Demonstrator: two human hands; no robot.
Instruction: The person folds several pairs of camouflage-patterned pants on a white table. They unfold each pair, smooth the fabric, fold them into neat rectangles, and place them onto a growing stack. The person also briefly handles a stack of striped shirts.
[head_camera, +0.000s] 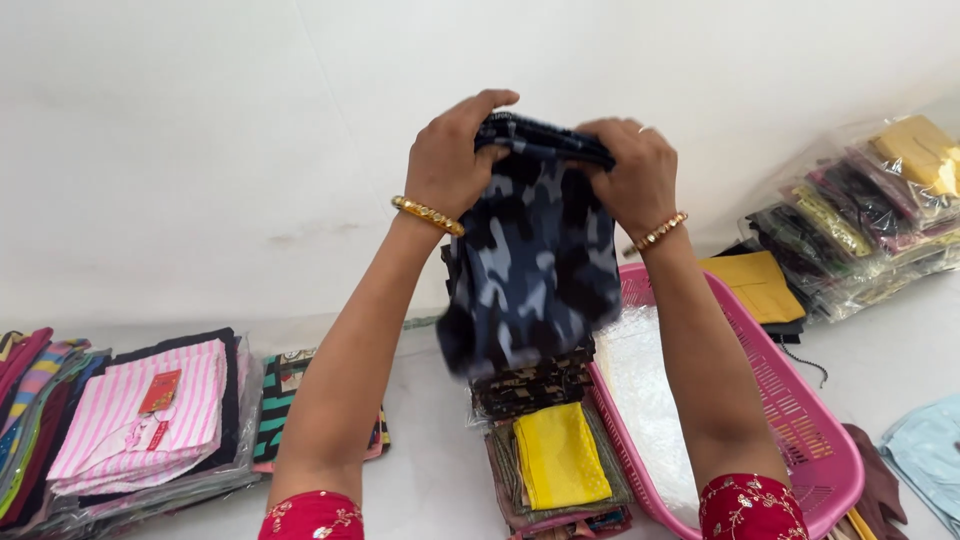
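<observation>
Both hands, left hand and right hand, gripping camouflage garment raised mid-air | beneath: folded clothes stack, pink basket | left: striped garments

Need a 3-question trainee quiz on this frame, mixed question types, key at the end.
1. True or false: both the left hand and the right hand grip the top edge of the camouflage garment, held up in the air.
2. What lies inside the pink basket?
A. white lacy fabric
B. shoes
C. books
3. Fill in: the folded piece on top of the stack below the garment is ____ in colour.

Key:
1. True.
2. A, the white fabric.
3. Yellow, the yellow folded cloth.
</observation>
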